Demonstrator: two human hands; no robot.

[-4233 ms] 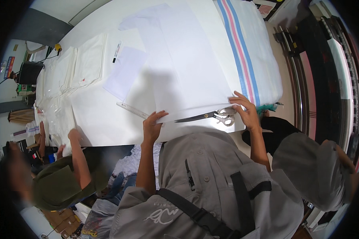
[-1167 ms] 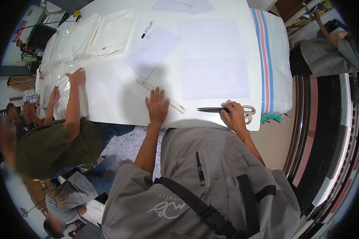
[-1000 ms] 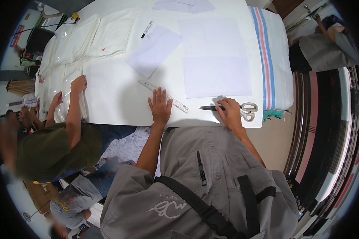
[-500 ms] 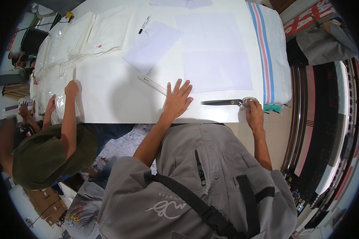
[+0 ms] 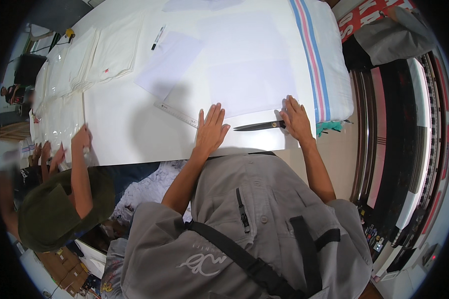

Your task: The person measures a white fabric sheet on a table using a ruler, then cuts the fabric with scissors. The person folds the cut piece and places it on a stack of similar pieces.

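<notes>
A large pale lilac sheet (image 5: 249, 74) lies flat on the white table (image 5: 119, 134). My left hand (image 5: 212, 128) rests by its near left corner, palm down with fingers stretched. The far end of a clear ruler (image 5: 175, 113) reaches that hand, which hides the rest of it. At the sheet's near right corner, my right hand (image 5: 296, 119) lies flat with straight fingers. Black-bladed scissors (image 5: 259, 126) lie between my hands, blades pointing left; my right hand covers their handles. Beyond the ruler are a smaller lilac piece (image 5: 167, 62) and a black-and-white marker (image 5: 158, 37).
On the left, stacks of white cloth in clear plastic (image 5: 60, 117) cover the table. A person in a dark green shirt (image 5: 67, 209) handles them. A white bundle with blue and pink stripes (image 5: 329, 65) borders the right side. Fabric rolls (image 5: 399, 144) stand farther right.
My right hand has moved from gripping the scissors' handles to lying flat at the sheet's corner. The scissors stay on the table. My left hand stays flat. The whole view has shifted slightly.
</notes>
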